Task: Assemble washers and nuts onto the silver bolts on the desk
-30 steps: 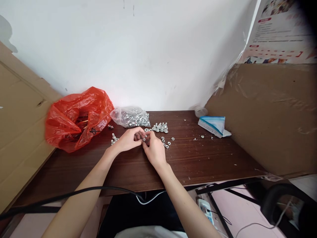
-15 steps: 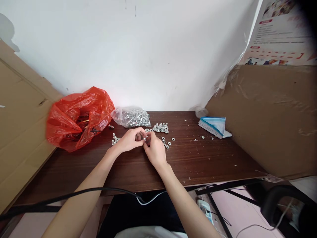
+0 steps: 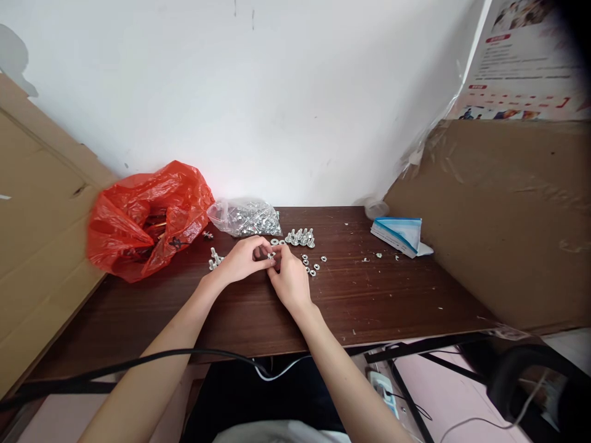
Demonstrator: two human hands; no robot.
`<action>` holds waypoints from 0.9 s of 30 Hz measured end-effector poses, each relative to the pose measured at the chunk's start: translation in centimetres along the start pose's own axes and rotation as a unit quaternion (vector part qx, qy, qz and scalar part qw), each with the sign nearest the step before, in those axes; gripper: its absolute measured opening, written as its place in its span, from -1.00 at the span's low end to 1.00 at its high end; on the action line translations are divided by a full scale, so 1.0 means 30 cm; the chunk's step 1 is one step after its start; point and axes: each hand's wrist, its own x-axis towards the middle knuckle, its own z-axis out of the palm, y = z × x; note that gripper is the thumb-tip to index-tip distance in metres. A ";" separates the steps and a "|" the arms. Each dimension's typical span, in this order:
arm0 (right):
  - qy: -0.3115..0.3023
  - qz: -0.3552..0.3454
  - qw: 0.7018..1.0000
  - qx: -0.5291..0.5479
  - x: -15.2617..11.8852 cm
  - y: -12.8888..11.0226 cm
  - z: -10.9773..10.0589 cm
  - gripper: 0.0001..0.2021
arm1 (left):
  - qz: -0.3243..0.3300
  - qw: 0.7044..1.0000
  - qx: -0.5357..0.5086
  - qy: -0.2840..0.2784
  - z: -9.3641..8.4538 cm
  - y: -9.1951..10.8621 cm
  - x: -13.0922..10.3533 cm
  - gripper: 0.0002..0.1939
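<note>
Fingertip to fingertip above the dark wooden table, my left hand (image 3: 244, 258) and my right hand (image 3: 290, 275) are closed around a small silver nut (image 3: 271, 255). Fingers cover much of it, so whether a bolt sits in it cannot be seen. Several loose nuts (image 3: 316, 266) lie just right of my right hand. Behind it stand several bolts (image 3: 300, 238) in a cluster, heads down, with flat washers (image 3: 274, 242) beside them. More bolts (image 3: 213, 259) are at the left, partly hidden by my left hand.
A clear plastic bag (image 3: 249, 218) full of metal hardware lies at the back, beside a red plastic bag (image 3: 148, 221). A blue-and-white packet (image 3: 398, 235) rests at the right. Cardboard walls (image 3: 498, 221) flank the table (image 3: 369, 301). A black cable (image 3: 207, 351) crosses its front edge.
The nut has shifted slightly up between the fingertips, and my left fingers have moved a little. Both hands stay in the same place.
</note>
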 end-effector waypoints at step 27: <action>0.012 -0.019 1.000 0.005 0.000 0.001 0.002 -0.86 | 0.006 0.999 -0.039 -0.027 0.021 -0.015 0.002 -0.81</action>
